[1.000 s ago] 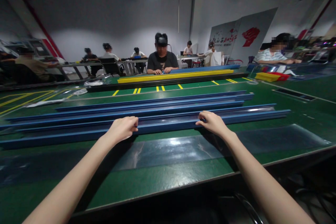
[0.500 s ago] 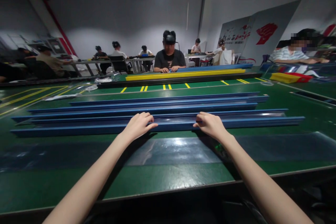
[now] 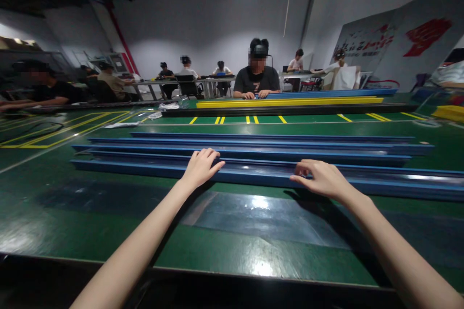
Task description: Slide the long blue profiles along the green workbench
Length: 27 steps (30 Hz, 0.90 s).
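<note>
Apparently handling nearest blue channel (image 3: 253,177): left hand (image 3: 201,168), right hand (image 3: 321,178) over it, grips loose, thumbs spread; next move likely needs firmer hold.

Slim bare forearms (image 3: 145,241), narrow wrists (image 3: 184,187), left hand (image 3: 200,169) and right hand (image 3: 322,178) — both bare

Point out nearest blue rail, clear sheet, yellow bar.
Nearest blue rail (image 3: 253,178), head view, on its front wall.
Clear sheet (image 3: 268,218), head view, on its flat middle.
Yellow bar (image 3: 290,103), head view, on its front side.
</note>
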Available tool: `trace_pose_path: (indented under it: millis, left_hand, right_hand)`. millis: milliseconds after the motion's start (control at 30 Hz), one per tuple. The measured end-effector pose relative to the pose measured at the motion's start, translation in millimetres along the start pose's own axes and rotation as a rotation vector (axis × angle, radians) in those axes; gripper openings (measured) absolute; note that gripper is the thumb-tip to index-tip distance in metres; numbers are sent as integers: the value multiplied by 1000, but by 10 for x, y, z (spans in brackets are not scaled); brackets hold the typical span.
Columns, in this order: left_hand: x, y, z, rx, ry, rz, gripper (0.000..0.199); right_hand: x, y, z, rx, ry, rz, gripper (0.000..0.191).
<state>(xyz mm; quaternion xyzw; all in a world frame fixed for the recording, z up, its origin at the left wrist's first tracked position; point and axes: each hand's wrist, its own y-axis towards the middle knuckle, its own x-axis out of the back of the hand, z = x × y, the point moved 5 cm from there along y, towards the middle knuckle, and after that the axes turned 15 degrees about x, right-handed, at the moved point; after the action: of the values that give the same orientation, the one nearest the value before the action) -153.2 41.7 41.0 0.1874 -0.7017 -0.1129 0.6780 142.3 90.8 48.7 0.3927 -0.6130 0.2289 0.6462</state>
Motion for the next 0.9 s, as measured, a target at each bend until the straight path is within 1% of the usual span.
trace_pose_path:
  millis: [100,167,233,333,467,567,733,900]
  left_hand:
    - [-47,9,179,36,-33,-42,33]
    - [-72,17,257,76,-53,-85,32]
    - [-95,27,287,116,-55,-114,31]
    - [-124,45,265,131,-46,-105,33]
    - [-119,53,247,137,-63,-99,34]
    - [-103,49,252,139,-80,-108,34]
    - [-110,74,207,129,-107,-120,34]
    - [-173,162,83,125,-126,-125,32]
  right_hand:
    - [-38,150,41,159,-37,-106,44]
    - [-120,248,44,213,-76,-147,52]
    - [-231,317,4,191,-76,-149,61]
    - [-382,342,-106,74,-39,-103,72]
    - [-493,311,-191,26,-11,-24,73]
    - [-535,299,-229,15,-15,0,72]
    - [-575,286,-314,-2,-57,-25,72]
    - [-615,241,-502,-12,-98,-43,70]
